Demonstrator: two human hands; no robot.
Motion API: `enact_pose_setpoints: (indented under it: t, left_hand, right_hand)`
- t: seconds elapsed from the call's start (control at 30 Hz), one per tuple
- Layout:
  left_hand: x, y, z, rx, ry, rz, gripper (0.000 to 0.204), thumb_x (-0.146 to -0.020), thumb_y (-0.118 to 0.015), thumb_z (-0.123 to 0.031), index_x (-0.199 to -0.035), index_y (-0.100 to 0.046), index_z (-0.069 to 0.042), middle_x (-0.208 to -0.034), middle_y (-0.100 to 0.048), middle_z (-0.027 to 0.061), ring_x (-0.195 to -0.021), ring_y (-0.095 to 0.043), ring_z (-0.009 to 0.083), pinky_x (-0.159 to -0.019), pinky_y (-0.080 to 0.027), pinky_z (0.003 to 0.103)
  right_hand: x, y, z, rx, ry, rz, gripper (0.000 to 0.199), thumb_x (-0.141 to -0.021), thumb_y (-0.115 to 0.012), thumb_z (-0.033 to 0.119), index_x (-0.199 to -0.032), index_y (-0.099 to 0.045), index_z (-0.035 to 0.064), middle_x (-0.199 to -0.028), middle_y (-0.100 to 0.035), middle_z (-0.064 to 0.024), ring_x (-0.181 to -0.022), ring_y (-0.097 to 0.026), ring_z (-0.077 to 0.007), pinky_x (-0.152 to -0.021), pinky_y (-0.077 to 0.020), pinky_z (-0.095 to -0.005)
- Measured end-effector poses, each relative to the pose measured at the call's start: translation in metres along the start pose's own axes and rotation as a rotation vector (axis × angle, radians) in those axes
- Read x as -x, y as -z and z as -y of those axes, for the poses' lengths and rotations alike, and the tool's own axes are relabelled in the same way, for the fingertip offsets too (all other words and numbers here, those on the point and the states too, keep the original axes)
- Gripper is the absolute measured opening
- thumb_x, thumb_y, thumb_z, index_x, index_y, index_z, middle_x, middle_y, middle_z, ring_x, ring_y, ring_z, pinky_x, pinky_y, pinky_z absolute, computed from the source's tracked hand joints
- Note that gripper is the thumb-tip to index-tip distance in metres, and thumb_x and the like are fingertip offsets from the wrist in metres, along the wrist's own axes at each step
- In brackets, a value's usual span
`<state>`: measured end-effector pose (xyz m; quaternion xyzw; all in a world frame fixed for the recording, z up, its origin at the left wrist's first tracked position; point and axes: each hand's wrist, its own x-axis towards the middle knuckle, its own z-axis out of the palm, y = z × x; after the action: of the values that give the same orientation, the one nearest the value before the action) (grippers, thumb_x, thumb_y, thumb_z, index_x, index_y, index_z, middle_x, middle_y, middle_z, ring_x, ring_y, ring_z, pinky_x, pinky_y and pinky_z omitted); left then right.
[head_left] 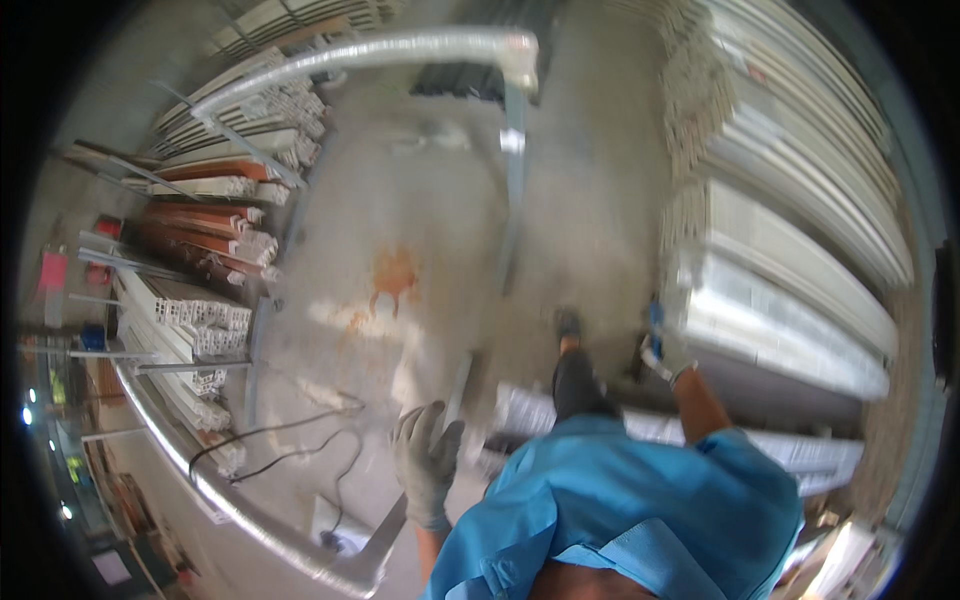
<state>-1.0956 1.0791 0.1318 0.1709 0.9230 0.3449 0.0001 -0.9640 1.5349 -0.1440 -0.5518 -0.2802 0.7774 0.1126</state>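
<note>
Fingers of the gloved left hand are a little apart and loosely bent, with the hand over a grey metal bar of a large frame; whether it touches the bar cannot be told. The gloved right hand is farther out on the other side of the body, beside a small blue-and-white object. Blur makes that spot hard to read: the object seems to be in the hand, but I cannot tell whether the fingers are clamped on it.

The frame stands at the left and ahead, with 2 long rails in shiny clear wrap: the far rail and the near rail. A blue shirt fills the lower middle, and 1 dark shoe is on the grey floor, which bears a reddish-brown stain. Black cable loops near the near rail.

Along the right, long white profiles lie in high stacks. At the left are racks of white profiles and reddish-brown profiles, their ends facing the aisle. Dark lengths lie beyond the far rail.
</note>
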Motion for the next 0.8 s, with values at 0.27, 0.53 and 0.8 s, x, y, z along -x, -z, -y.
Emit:
enact_pose_setpoints:
  t: [0.27, 0.53, 0.8]
  left_hand:
    - [-0.202, -0.106, -0.115, -0.012, -0.14, 0.196, 0.033, -0.083, -0.078, -0.019, -0.112, -0.071, -0.004, -0.107, -0.072, 0.0156, -0.099, -0.065, 0.0364, -0.089, -0.05, 0.045]
    - [-0.298, -0.162, -0.142, -0.014, -0.259, 0.24, 0.03, -0.083, -0.078, -0.019, -0.109, -0.073, -0.006, -0.104, -0.073, 0.0154, -0.098, -0.067, 0.036, -0.087, -0.05, 0.045]
    - [-0.385, -0.208, -0.158, 0.099, -0.36, 0.325, 0.027, -0.083, -0.079, -0.017, -0.107, -0.073, -0.005, -0.101, -0.074, 0.0167, -0.095, -0.069, 0.0367, -0.084, -0.052, 0.045]
  right_hand:
    - [-0.105, -0.052, 0.122, 0.288, -0.098, 0.239, 0.014, -0.1, -0.062, 0.024, -0.102, -0.054, 0.0126, -0.07, -0.056, -0.0057, -0.052, -0.058, -0.0175, -0.041, -0.0463, -0.0322]
    - [-0.099, -0.048, 0.168, 0.166, -0.053, 0.181, 0.017, -0.099, -0.061, 0.019, -0.11, -0.052, 0.0106, -0.077, -0.058, -0.0048, -0.062, -0.061, -0.0165, -0.045, -0.0497, -0.0304]
    - [-0.112, -0.138, 0.247, 0.297, 0.148, 0.185, 0.026, -0.096, -0.063, 0.018, -0.116, -0.057, 0.002, -0.082, -0.063, -0.0064, -0.064, -0.063, -0.0154, -0.052, -0.0538, -0.0313]
